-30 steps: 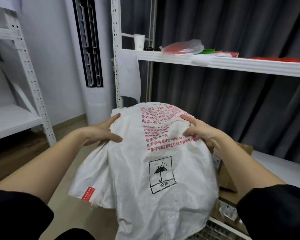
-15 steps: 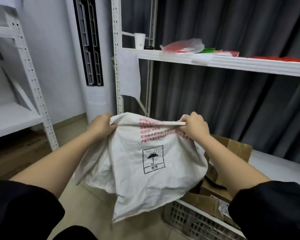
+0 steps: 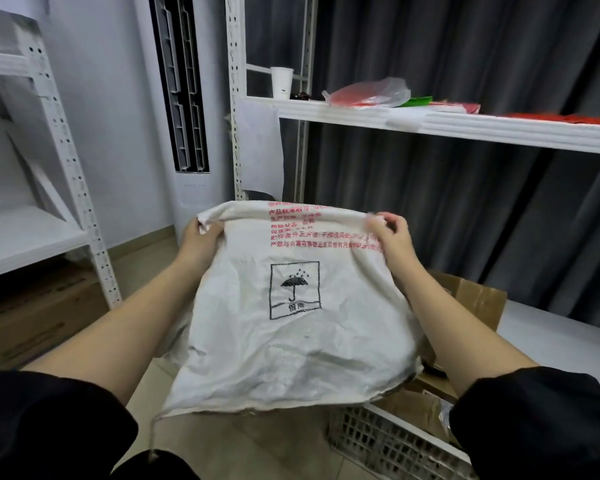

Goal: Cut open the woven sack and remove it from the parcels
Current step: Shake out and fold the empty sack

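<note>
The white woven sack (image 3: 291, 341), printed with red text and a black umbrella mark, hangs limp and flat in front of me. My left hand (image 3: 200, 242) grips its folded top edge at the left corner. My right hand (image 3: 392, 240) grips the same edge at the right, slightly blurred. The sack's frayed open bottom hangs over the floor and the crate's corner. Brown cardboard parcels (image 3: 471, 306) sit in a white plastic crate (image 3: 388, 441) at lower right, partly hidden behind the sack and my right arm.
A white metal shelf (image 3: 430, 123) behind holds a paper cup (image 3: 282, 83) and a plastic bag with red contents (image 3: 368, 93). Another white rack (image 3: 66, 161) stands at left, a floor-standing air conditioner (image 3: 184, 98) in the corner. Dark curtains hang behind. Cardboard lies under the left rack.
The sack bulged over the parcels a second ago; it has since come off them and now hangs empty, folded over at the top, with the parcels exposed in the crate.
</note>
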`<state>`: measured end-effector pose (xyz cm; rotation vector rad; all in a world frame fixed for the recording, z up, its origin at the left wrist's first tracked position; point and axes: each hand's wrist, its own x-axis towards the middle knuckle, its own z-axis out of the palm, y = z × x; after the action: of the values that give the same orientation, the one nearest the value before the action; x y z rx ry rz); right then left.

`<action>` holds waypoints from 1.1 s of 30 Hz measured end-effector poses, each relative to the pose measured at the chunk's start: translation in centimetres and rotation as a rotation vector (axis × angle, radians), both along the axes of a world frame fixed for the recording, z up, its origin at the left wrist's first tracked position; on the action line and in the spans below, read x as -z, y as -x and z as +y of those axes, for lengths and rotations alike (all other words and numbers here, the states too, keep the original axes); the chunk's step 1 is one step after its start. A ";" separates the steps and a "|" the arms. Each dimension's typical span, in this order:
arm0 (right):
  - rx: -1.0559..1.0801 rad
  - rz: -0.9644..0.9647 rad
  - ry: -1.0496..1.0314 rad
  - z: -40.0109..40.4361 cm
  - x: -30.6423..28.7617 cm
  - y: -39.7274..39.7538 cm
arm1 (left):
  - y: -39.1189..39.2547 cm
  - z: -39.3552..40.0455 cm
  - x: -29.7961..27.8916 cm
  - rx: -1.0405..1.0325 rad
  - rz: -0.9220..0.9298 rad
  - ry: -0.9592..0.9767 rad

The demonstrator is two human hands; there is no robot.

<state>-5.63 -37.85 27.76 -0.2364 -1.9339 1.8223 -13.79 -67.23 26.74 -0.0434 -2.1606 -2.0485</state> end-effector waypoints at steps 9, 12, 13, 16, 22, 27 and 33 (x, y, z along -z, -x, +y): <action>-0.420 -0.496 0.067 0.9 1.9 -1.2 | 0.6 -0.4 0.6 -0.019 0.003 -0.154; -0.490 -0.518 0.101 1.2 1.9 -1.1 | 0.8 -0.5 0.7 -0.024 0.012 -0.183; -0.512 -0.538 0.083 1.4 2.2 -1.0 | 0.7 -0.5 0.6 -0.028 0.017 -0.191; -0.484 -0.502 0.012 1.7 2.6 -0.5 | 0.7 -0.7 0.6 -0.010 0.019 -0.253; -0.552 -0.499 0.080 1.6 0.9 -0.4 | 0.6 -1.1 0.7 0.114 -0.044 -0.347; -0.266 -0.330 -0.123 -0.4 1.4 0.1 | -0.1 -0.4 0.5 0.096 -0.069 -0.314; -0.009 -0.100 -0.193 -0.5 1.0 0.5 | -0.2 -0.5 0.9 0.030 -0.028 -0.230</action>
<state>-6.08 -38.34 26.80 -0.2596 -2.1667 1.6431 -13.57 -67.77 25.82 -0.0193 -1.9358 -2.3130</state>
